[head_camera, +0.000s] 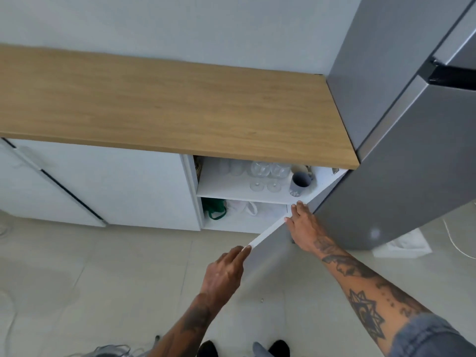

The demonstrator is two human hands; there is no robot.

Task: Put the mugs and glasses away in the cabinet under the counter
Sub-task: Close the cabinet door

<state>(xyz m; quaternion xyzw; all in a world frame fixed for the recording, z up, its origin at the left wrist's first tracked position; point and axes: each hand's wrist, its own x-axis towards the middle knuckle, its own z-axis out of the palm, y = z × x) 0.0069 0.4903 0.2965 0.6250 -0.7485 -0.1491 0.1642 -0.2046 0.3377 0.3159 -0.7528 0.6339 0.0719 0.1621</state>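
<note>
The cabinet under the wooden counter (167,106) stands open. On its upper shelf (226,188) stand several clear glasses (268,173), some of them stemmed, and a grey mug (300,182) at the right. The white cabinet door (268,251) swings out towards me. My left hand (224,271) touches the door's free top corner with its fingertips. My right hand (305,228) lies flat against the door's outer face near the top edge, fingers apart. Neither hand holds a mug or glass.
A tall grey fridge (401,140) stands directly right of the open door. The lower shelf holds a green bag (215,210) and a white bag (244,207). Closed white cabinet fronts (116,186) run to the left. The floor is pale tile (103,279).
</note>
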